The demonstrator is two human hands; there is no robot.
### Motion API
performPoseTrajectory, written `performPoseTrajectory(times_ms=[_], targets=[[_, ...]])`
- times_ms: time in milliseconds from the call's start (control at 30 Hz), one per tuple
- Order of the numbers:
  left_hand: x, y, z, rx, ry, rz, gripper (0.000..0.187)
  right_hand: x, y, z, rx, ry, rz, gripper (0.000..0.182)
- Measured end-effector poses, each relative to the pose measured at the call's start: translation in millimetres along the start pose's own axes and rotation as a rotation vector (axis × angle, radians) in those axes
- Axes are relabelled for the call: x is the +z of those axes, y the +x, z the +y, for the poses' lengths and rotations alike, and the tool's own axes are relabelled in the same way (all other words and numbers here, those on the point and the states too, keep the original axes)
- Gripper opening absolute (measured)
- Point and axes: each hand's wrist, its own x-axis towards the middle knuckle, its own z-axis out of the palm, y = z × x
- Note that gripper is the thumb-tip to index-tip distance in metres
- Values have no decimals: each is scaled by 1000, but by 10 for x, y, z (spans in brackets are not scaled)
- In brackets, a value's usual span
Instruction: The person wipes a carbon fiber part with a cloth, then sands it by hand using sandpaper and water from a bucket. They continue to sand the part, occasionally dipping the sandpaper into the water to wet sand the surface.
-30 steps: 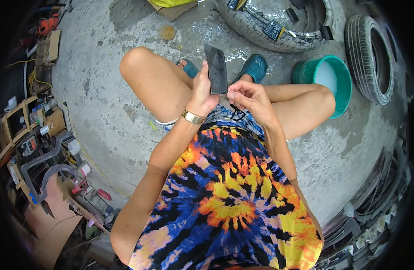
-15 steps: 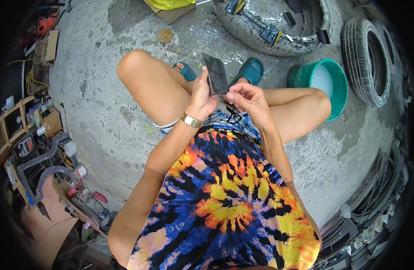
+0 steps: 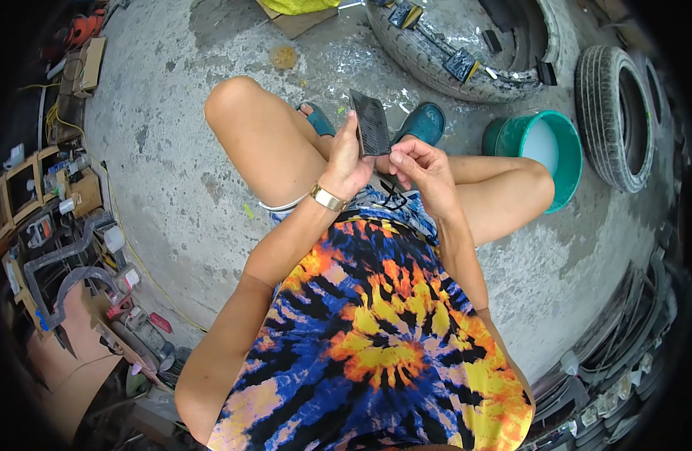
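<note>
Holding a thin, dark grey, rubber-looking rectangular piece with fine ribs (image 3: 374, 126) right between both hands, tbh. Propped against the left hand (image 3: 348, 169), the one wearing a shiny gold metal wristband (image 3: 328, 198). Definitely nearer to the left, what with touching the palm side and having that thumb up along the left edge. Can't really tell about the other left fingers, mostly hidden behind. Over on the right hand (image 3: 428, 173), got thumb and index pinched together right at the near right corner. Can't tell if pinching the corner itself or some tiny bit next to it. Seen from those pinched tips, lying forward and off to the left. As for pointing, running lengthwise away from the belly, leaning a touch left at the far end, with a short edge down near the fingertips. Looks tilted up, not flat. Further right of the right fingers, a round teal plastic bucket (image 3: 504, 137), and way out ahead, a big worn grey rubber tyre (image 3: 428, 71).
</note>
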Motion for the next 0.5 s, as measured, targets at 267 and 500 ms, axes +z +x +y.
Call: performPoseTrajectory(times_ms=[267, 500], targets=[[116, -28, -86, 54, -58, 49, 36, 189, 67, 173, -147, -60, 104, 17], [144, -49, -45, 117, 11, 32, 37, 258, 109, 215, -275, -296, 185, 35]])
